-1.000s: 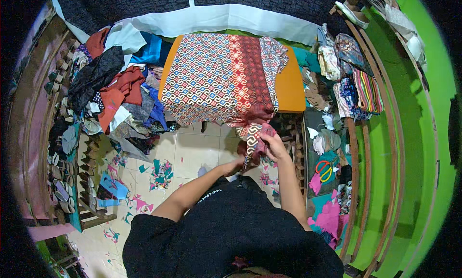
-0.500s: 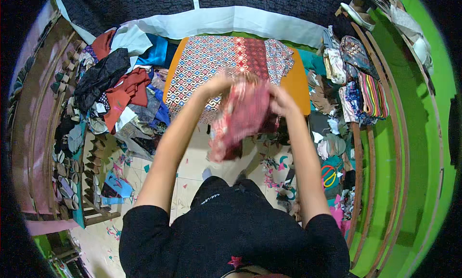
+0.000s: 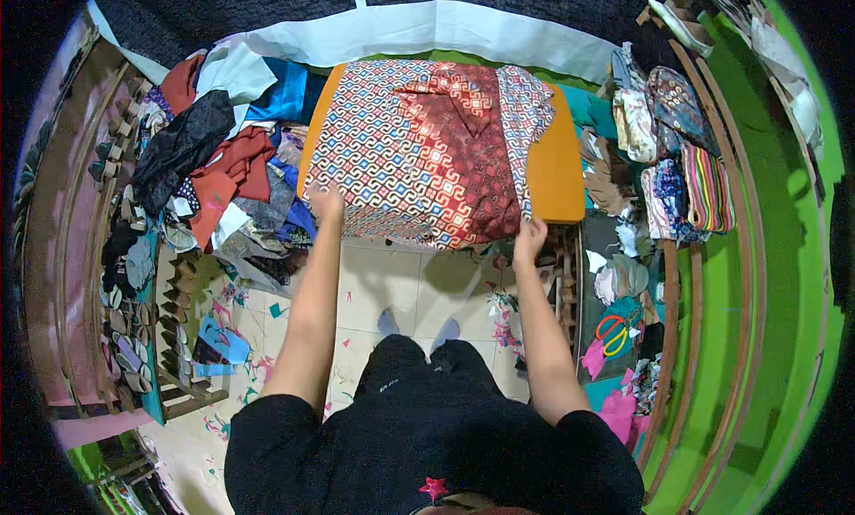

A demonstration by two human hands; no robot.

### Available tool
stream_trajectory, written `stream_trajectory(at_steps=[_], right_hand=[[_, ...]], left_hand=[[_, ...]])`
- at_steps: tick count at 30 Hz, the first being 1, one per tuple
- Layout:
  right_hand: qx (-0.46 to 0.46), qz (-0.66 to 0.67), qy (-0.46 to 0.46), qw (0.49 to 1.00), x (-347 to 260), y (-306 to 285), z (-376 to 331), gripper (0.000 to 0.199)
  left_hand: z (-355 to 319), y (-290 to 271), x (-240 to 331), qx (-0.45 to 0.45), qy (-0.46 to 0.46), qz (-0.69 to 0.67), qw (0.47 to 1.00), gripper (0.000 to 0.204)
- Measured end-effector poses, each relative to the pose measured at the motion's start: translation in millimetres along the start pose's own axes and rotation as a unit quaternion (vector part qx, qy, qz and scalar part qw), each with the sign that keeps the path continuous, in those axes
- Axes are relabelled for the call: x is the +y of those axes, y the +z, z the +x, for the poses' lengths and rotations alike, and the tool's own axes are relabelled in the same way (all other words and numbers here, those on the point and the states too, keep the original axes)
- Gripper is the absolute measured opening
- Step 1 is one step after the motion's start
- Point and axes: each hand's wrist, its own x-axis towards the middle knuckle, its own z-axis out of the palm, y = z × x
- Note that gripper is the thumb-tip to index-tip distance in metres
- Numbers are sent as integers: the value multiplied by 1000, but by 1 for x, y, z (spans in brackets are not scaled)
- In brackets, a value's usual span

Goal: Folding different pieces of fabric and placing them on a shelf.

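A cloth [image 3: 383,150] with a white, blue and red geometric print lies spread over an orange table [image 3: 554,172]. A dark red patterned piece [image 3: 468,136] lies flat on its right half. My left hand [image 3: 328,203] grips the cloth's near left corner. At the near right edge, my right hand [image 3: 530,239] holds the cloth where it hangs over the table. Both arms are stretched forward, one to each side of the cloth.
A heap of mixed clothes [image 3: 218,163] lies left of the table. Folded and striped fabrics [image 3: 681,181] stack up on the right, with orange-handled scissors [image 3: 613,332] nearer. A white sheet [image 3: 401,34] lies behind. Scraps [image 3: 223,341] litter the tiled floor.
The bunched red cloth, first hanging at the table's front and then lifted in both hands, now lies spread flat on the table. My hands have moved apart to its near edge.
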Motion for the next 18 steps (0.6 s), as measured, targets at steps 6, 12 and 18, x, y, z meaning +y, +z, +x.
stream_trajectory(at_steps=[6,12,18], right_hand=[[-189,-414,87,886,56,-33,-4,84],[-140,-424,80,891,98,-6,29,89],[-144,-267,56,951,127,9,22,42]], left_hand=[[-23,-44,-95,-22,-91,143,985,75],[-3,-37,-83,-122,-27,60,990,89],[21,-58,-113,-298,-55,6,953,46]])
